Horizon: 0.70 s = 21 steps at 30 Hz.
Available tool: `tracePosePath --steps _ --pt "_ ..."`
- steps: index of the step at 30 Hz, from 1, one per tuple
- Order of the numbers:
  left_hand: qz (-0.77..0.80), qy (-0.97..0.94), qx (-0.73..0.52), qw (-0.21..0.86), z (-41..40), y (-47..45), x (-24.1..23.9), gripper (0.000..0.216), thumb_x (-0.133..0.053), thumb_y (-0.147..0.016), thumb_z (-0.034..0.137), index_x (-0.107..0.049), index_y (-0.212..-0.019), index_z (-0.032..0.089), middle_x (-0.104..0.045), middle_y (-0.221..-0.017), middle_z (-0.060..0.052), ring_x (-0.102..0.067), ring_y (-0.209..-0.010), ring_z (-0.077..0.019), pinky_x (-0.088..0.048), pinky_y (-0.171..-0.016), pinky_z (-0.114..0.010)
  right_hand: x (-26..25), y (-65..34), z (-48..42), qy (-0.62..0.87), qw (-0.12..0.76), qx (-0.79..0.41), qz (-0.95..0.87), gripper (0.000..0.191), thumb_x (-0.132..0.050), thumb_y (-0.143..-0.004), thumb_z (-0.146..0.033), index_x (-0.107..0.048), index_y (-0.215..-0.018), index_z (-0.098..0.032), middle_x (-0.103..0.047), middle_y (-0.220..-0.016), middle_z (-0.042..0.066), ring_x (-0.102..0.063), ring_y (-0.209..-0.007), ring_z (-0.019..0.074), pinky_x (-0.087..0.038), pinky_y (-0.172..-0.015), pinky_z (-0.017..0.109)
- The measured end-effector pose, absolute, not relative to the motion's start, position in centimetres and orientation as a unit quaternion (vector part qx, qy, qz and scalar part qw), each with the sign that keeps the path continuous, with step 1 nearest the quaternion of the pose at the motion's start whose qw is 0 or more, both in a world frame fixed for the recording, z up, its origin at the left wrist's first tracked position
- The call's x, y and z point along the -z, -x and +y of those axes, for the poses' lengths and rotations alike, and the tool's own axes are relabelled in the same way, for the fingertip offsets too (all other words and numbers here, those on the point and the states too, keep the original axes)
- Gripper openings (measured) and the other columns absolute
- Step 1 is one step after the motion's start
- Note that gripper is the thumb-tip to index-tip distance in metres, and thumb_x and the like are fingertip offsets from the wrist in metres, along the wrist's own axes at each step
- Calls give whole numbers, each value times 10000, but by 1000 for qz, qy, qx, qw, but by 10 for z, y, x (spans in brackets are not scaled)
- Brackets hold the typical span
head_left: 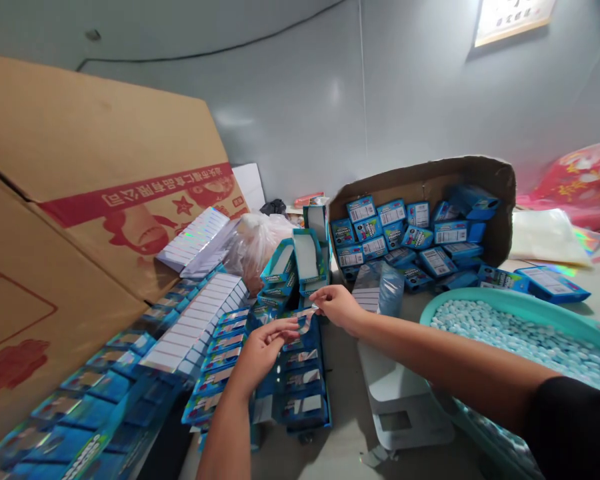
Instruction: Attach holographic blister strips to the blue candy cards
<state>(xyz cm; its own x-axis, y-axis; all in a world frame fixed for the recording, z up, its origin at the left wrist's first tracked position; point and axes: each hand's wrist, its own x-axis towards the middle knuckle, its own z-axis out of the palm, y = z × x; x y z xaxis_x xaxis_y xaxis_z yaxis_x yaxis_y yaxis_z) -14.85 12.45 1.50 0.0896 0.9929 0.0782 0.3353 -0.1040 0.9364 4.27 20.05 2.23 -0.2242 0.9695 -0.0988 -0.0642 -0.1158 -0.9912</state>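
Two hands pinch one small flat packet [304, 319] at mid-frame: the left hand [265, 345] grips its lower edge, the right hand [336, 305] its upper right corner. It looks blue with a silvery, shiny face. Below it lie rows of similar blue boxes [300, 380], too many to count. At right, one teal basin [525, 307] holds pale tablets [520, 337]; one cardboard box [430, 175] holds more.

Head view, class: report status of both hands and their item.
Left hand and right hand pinch one small flat pack together. Open blue boxes directly beneath. Nothing blocking.
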Motion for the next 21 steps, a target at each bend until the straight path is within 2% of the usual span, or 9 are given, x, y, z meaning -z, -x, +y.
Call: tracePosePath --steps 3,6,8,11,13,17,21 --pt "541 -514 -418 518 133 142 -16 544 -709 -789 540 -642 -1181 169 -699 -1191 -137 -712 -1000 -256 -562 -917 -393 -23 -38 201 441 451 -607 -483 214 -547 -751 23 -700 -744 -127 -634 -608 -6 -592 -553 109 -432 -547 198" --pt "535 -456 -429 567 136 134 -17 724 -704 -806 586 -478 -1375 201 -721 -1094 -113 -717 -931 -229 -567 -822 -353 -24 -36 198 427 464 -621 -464 213 -531 -742 -13 -714 -771 -119 -658 -639 12 -617 -592 120 -471 -595 210" --pt "537 -464 -425 561 138 130 -17 745 -747 -766 605 -519 -1326 169 -726 -993 -103 -704 -839 -207 -555 -752 -315 -24 -35 196 417 469 -629 -459 184 -556 -748 -53 -726 -788 -111 -672 -659 23 -628 -624 127 -490 -630 220" --pt "560 -484 -425 522 140 131 -15 660 -806 -665 628 -650 -1064 126 -707 -853 -67 -653 -727 -160 -531 -714 -271 -25 -33 193 413 472 -629 -459 110 -647 -726 -107 -731 -797 -106 -684 -681 27 -628 -645 133 -487 -637 226" --pt "579 -484 -429 496 142 133 -13 606 -793 -642 649 -671 -930 129 -695 -818 -48 -636 -724 -149 -525 -720 -257 -23 -31 193 419 474 -622 -461 97 -681 -693 -104 -723 -780 -109 -676 -667 17 -617 -636 133 -472 -620 226" --pt "616 -495 -408 457 151 137 -9 548 -768 -639 627 -702 -856 128 -697 -778 -44 -615 -679 -150 -502 -656 -250 -16 -27 195 448 475 -599 -463 75 -655 -714 -101 -702 -771 -115 -656 -651 10 -606 -625 141 -452 -604 238" --pt "662 -517 -367 400 167 136 -4 373 -764 -712 444 -721 -883 116 -707 -743 -48 -616 -641 -149 -458 -596 -231 -1 -27 196 504 476 -553 -462 180 -613 -695 -35 -689 -832 -123 -660 -739 18 -620 -725 164 -441 -651 245"
